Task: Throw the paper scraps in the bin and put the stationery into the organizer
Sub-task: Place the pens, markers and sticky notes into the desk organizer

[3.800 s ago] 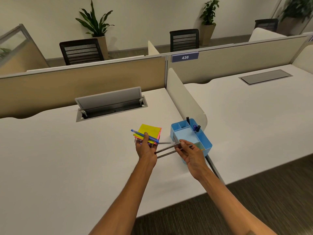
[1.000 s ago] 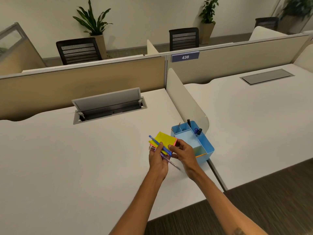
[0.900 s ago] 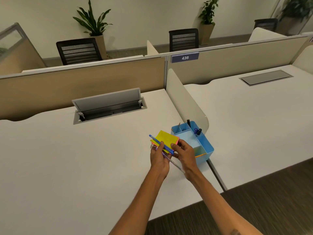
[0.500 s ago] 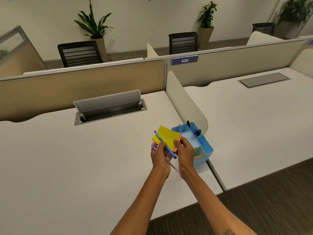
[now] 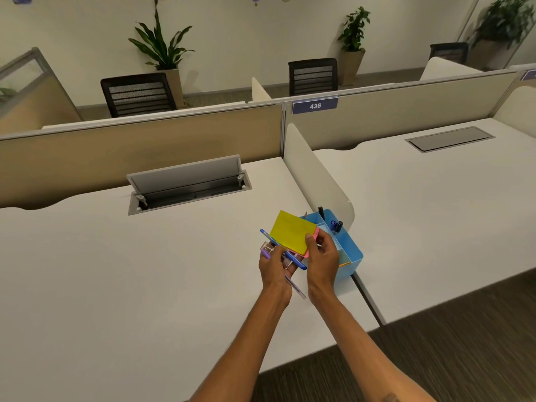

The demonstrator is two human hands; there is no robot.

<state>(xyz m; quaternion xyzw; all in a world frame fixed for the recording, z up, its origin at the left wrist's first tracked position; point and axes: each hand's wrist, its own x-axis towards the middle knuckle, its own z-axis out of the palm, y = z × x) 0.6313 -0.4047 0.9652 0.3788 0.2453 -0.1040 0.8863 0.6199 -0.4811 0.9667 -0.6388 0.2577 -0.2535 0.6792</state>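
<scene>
Even, soft overhead office light, moderately bright, warm cast. No hard shadows: faint diffuse one under the raised grey metal cable-tray lid [image 5: 185, 173], another beside the curved cream side divider [image 5: 316, 175] on the white laminate desk [image 5: 116, 271]. No glare on the desk, finish reads matte. Strong wide-angle distortion: beige partition wall [image 5: 145, 134] bows, desk edges curve toward the frame corners. Top-right potted green plant [image 5: 504, 21] is smeared, soft. Centre is reasonably sharp; "436" on the blue number plate [image 5: 315, 105] is legible. Dark carpet at bottom right shows compression mush.
</scene>
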